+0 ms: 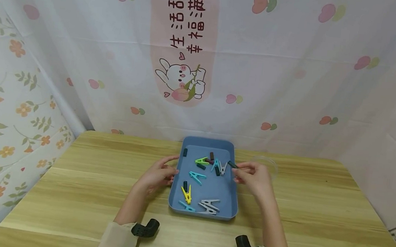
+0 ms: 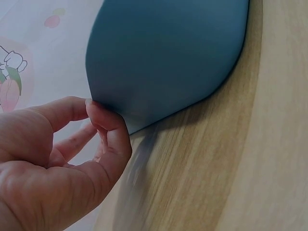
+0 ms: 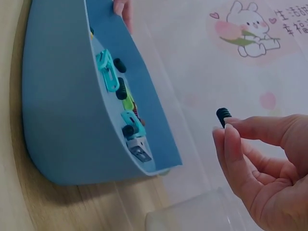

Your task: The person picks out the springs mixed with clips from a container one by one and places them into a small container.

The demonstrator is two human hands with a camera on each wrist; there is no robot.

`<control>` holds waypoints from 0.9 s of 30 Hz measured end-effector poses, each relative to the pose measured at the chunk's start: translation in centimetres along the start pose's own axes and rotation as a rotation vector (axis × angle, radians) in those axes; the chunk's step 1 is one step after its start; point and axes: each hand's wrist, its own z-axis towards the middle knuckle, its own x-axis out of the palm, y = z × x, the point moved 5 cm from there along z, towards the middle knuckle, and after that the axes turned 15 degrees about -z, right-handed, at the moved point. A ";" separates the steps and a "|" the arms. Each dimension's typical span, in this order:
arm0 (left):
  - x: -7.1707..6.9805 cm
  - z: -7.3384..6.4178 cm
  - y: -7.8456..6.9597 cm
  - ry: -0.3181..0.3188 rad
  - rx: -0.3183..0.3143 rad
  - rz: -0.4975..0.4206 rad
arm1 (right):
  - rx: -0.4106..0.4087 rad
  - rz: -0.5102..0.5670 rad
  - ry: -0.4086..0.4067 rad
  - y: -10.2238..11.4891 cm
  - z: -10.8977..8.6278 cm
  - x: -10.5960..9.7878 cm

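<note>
A white curtain (image 1: 279, 75) printed with small fruit, a pink banner of Chinese characters and a cartoon rabbit covers the far side of the room. In front of it stands a light wooden table (image 1: 85, 192). At the table's far middle, before me, sits a blue rectangular tray (image 1: 216, 189).

A person in cream sleeves reaches in from the near side. Their left hand (image 1: 159, 175) is at the tray's left wall, fingers bent, thumb and fingertip gripping the rim. Their right hand (image 1: 255, 179) is at the tray's right edge, toward the far end; thumb and forefinger pinch a small dark ridged piece (image 3: 223, 115), held up clear of the tray. A clear plastic container (image 3: 192, 211) stands just right of the tray, partly behind that hand.

Clothespins are scattered in the tray: two pale grey ones (image 1: 208, 209) together at the near right, a teal one at the near left, a yellow one (image 1: 187, 195) just beyond, another teal one (image 1: 197, 177) left of centre, and a lime green one (image 1: 202, 160), a teal and a grey in the far half. Smallest are more ridged pieces (image 1: 201, 166), dark, maroon and brown, among them.
</note>
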 end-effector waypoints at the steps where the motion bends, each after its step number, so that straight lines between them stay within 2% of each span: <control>1: 0.0 0.0 0.0 0.003 0.002 -0.002 | 0.003 -0.003 -0.003 -0.1 0.0 -0.1; 9: 0.1 0.1 0.0 0.018 -0.002 -0.019 | 0.001 0.031 -0.026 -0.4 0.0 -1.3; 16: 0.1 0.1 0.0 0.017 -0.004 -0.014 | 0.010 0.015 -0.035 -0.8 -0.2 -2.6; 22: 0.1 0.1 0.0 -0.011 0.002 -0.009 | 0.035 0.005 -0.042 -1.1 -0.3 -3.4; 27: 0.2 0.3 -0.2 -0.052 0.047 -0.011 | 0.048 0.021 -0.042 -1.2 -0.3 -3.8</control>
